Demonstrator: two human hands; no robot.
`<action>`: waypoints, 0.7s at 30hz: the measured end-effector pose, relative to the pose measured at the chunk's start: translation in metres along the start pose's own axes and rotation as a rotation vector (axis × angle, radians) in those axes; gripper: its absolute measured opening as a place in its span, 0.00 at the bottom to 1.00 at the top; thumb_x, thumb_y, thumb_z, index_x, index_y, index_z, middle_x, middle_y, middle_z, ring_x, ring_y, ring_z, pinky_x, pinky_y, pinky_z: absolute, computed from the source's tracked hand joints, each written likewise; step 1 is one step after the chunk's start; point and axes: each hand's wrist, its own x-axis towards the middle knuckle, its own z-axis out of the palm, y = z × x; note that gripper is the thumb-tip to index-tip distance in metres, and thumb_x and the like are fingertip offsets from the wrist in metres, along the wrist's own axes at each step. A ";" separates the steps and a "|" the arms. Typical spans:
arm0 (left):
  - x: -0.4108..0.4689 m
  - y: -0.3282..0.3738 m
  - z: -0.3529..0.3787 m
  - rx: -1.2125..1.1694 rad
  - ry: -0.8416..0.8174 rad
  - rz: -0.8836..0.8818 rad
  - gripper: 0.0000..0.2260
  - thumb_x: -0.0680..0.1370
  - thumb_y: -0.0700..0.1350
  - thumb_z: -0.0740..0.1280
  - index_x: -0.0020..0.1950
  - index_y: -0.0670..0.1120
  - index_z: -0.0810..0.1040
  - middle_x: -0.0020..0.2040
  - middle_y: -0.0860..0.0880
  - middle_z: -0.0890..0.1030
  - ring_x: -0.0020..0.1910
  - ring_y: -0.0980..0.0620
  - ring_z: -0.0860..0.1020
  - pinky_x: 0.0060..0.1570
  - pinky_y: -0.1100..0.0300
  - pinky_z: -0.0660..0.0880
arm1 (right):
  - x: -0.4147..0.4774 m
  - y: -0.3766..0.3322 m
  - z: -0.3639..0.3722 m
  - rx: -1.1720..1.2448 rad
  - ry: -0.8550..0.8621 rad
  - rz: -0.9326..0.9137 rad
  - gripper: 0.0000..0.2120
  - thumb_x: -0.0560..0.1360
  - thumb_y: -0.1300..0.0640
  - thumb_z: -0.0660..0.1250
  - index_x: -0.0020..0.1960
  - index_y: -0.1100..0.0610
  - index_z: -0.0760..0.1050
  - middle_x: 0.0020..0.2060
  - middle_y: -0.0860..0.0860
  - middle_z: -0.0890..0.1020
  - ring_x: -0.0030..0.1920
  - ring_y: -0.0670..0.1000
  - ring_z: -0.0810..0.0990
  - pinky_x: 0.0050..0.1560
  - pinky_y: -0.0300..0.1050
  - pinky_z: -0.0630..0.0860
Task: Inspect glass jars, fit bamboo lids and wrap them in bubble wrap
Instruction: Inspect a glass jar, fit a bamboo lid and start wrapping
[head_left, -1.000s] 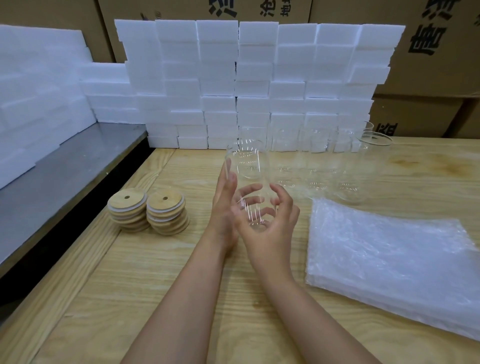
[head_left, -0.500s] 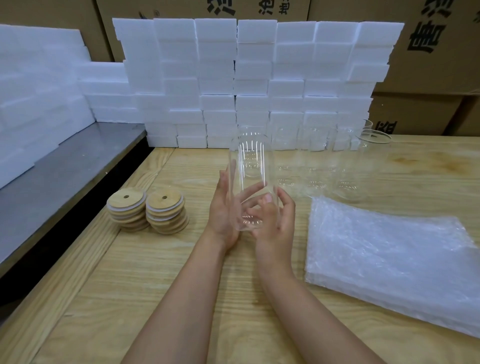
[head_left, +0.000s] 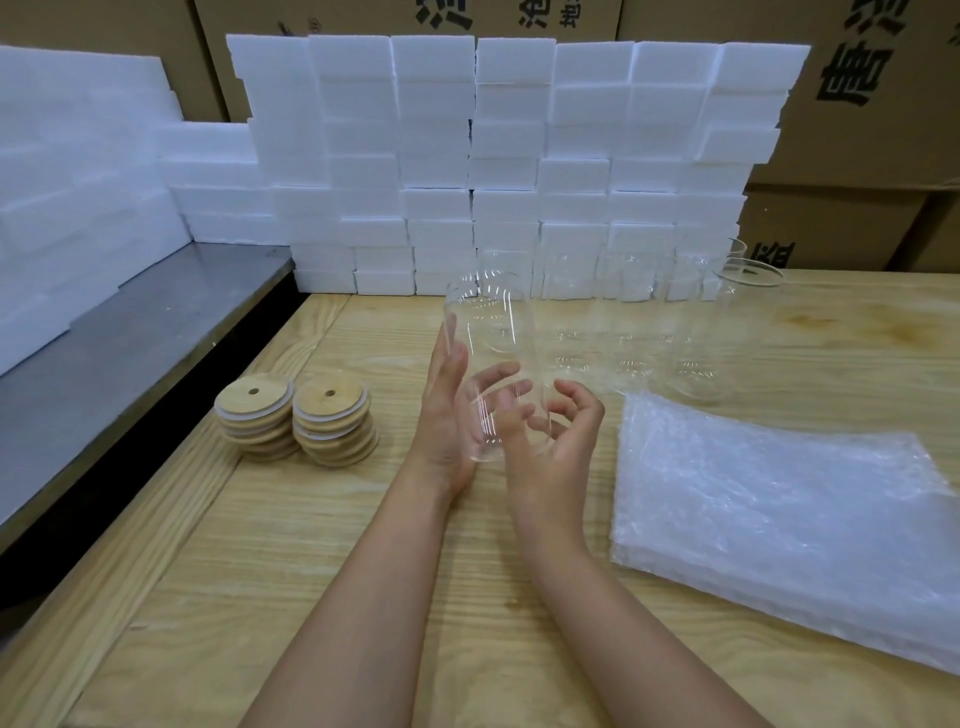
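Tilted leftward since the earlier frame, the jar (head_left: 491, 332), probably light, stiff, slippery and breakable, is held above the bench (head_left: 363, 545), with the left hand (head_left: 441, 415) and right hand (head_left: 550, 452) fingers (head_left: 587, 402) curled round its lower wall.

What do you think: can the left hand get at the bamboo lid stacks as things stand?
Probably yes: the left hand has only bare table between it and the bamboo lid stacks. It holds the glass jar, though, so the right hand must take that.
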 end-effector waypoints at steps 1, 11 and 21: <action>0.000 0.000 0.000 -0.005 0.010 0.010 0.24 0.69 0.62 0.69 0.64 0.72 0.69 0.50 0.44 0.80 0.47 0.45 0.82 0.45 0.48 0.80 | -0.002 0.000 0.001 -0.028 -0.005 -0.036 0.29 0.62 0.38 0.76 0.54 0.38 0.63 0.57 0.47 0.68 0.57 0.45 0.74 0.49 0.31 0.75; 0.001 0.000 0.003 0.011 -0.011 0.008 0.35 0.60 0.70 0.72 0.66 0.73 0.65 0.54 0.44 0.81 0.51 0.44 0.81 0.46 0.47 0.80 | 0.001 0.004 0.000 0.008 0.028 -0.066 0.25 0.67 0.50 0.77 0.55 0.43 0.65 0.56 0.51 0.71 0.46 0.37 0.76 0.42 0.31 0.74; -0.001 0.001 0.002 -0.082 -0.091 -0.083 0.35 0.66 0.70 0.67 0.72 0.68 0.63 0.59 0.38 0.80 0.46 0.43 0.83 0.30 0.58 0.78 | 0.003 0.006 0.004 0.348 0.057 0.217 0.11 0.79 0.48 0.62 0.54 0.55 0.70 0.41 0.50 0.79 0.38 0.47 0.81 0.40 0.52 0.82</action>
